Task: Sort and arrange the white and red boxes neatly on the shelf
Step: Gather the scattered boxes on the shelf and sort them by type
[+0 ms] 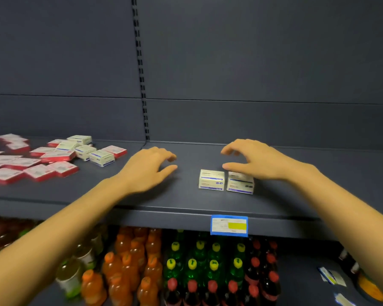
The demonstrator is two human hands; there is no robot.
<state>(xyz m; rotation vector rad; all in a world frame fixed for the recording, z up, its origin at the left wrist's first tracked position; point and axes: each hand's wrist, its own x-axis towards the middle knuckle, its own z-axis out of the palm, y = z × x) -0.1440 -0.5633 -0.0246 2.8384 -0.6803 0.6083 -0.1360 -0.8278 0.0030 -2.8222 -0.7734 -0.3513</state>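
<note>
Both left hand [146, 171] and right hand [259, 161] hold nothing.

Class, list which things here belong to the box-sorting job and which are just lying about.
Job: two white boxes side by side; jumbled red and white boxes, left; shelf; left hand; right hand.
Lying about: drink bottles below; price label; loose tags, lower right.
</note>
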